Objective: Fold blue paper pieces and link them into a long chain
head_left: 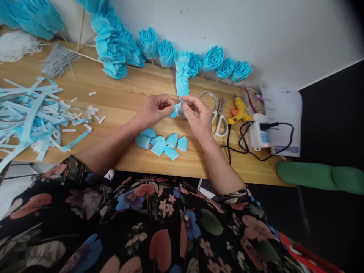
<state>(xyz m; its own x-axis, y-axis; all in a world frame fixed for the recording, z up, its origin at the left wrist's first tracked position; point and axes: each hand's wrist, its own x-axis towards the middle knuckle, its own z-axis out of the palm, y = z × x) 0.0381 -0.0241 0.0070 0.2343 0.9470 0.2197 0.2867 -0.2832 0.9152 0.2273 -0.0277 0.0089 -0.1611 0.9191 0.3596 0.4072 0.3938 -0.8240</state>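
Between my hands is a small light-blue petal [177, 110] that looks like foam or paper, with a paler strip across it. My left hand [156, 109] pinches its left side with thumb and forefinger. On the other side, my right hand [199, 115] is closed at the petal's right edge; its fingertips partly hide what they grip. Just beyond the fingers, a row of overlapping blue petals [182, 74] runs away toward the wall; whether it joins the held petal is hidden. Several loose blue petals [158, 148] lie on the table in front of me, below both hands.
Right of my hands on the wooden table [122, 102] lie scissors [222, 123], a tape roll [209, 99], a yellow glue gun [240, 110] and a corded power strip [260, 131]. Blue flowers [212, 58] line the wall. Cut strips [28, 113] pile up at left.
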